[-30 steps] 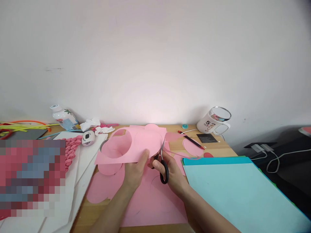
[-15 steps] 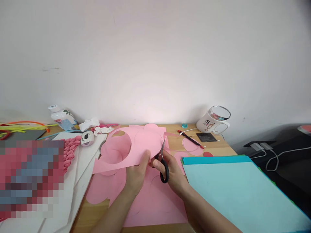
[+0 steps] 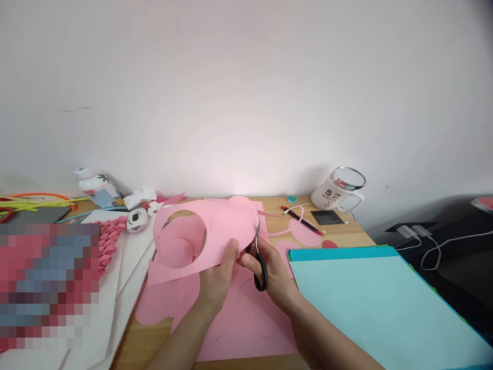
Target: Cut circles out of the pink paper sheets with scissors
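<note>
My left hand (image 3: pixel 219 275) pinches the lower edge of a pink paper sheet (image 3: pixel 215 244), thumb on top. The sheet is raised above the table, with a large round hole cut in its left part and a drawn circle outline right of it. In my right hand (image 3: pixel 275 270) is a pair of scissors (image 3: pixel 261 270) with black handles, fingers in the loops. The blades point up and away, at the sheet's right edge beside the drawn circle. Beneath both hands lies another pink sheet (image 3: pixel 246 334) with faint curved pencil lines.
Blue and green sheets (image 3: pixel 365 298) are stacked at right. Behind them are a white mug (image 3: pixel 329 195), a dark red-ended pencil (image 3: pixel 302 221) and pink paper circles (image 3: pixel 306 234). At left stand a white bottle (image 3: pixel 96 187), crumpled tissue (image 3: pixel 140 197) and white sheets (image 3: pixel 131 267).
The pink sheet's left part has tilted slightly downward and left, and a thin strip at its right side has shifted. Both hands stay in nearly the same place.
</note>
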A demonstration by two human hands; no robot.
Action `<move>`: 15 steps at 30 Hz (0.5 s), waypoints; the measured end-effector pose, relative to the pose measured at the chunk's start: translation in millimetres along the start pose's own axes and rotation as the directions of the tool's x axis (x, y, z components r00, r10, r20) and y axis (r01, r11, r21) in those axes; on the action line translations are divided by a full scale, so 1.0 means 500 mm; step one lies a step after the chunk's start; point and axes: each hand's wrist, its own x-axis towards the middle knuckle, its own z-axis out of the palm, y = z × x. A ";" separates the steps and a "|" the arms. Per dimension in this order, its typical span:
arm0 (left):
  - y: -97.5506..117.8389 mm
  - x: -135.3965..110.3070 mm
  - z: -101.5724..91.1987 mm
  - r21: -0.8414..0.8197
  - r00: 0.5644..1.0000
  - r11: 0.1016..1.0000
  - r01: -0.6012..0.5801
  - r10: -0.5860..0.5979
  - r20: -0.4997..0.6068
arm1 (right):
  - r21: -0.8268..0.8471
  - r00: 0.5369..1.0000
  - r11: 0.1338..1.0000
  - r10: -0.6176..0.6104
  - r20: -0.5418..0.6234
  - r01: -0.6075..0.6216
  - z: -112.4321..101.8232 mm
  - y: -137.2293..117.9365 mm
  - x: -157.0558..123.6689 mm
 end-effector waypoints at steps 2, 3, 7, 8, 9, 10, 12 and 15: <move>0.002 -0.002 0.000 0.016 1.000 1.000 -0.012 0.012 0.003 | -0.011 1.000 1.000 0.007 -0.007 -0.007 -0.001 0.001 0.001; 0.003 -0.003 0.000 0.026 1.000 0.999 -0.020 0.019 0.007 | -0.015 1.000 1.000 0.010 -0.010 -0.010 -0.001 0.001 0.001; 0.011 -0.006 0.001 0.070 0.999 0.997 -0.032 0.032 0.003 | -0.016 1.000 1.000 0.015 -0.015 -0.015 -0.001 0.003 0.002; 0.012 -0.007 0.001 0.075 1.000 0.997 -0.030 0.030 -0.003 | -0.016 1.000 1.000 0.014 -0.016 -0.015 -0.001 0.002 0.002; 0.013 -0.008 0.001 0.077 1.000 0.997 -0.026 0.027 -0.008 | -0.018 1.000 1.000 0.016 -0.016 -0.016 -0.001 0.002 0.002; 0.013 -0.008 0.001 0.075 1.000 0.997 -0.023 0.024 -0.011 | -0.021 1.000 1.000 0.017 -0.018 -0.017 -0.001 0.001 0.002; 0.013 -0.009 0.001 0.067 1.000 0.997 -0.028 0.028 -0.012 | -0.031 1.000 0.999 0.020 -0.024 -0.021 -0.001 0.000 0.002; 0.010 -0.009 0.001 0.060 0.999 0.997 -0.044 0.044 0.004 | -0.033 0.999 0.999 0.014 -0.028 -0.015 -0.001 -0.001 0.002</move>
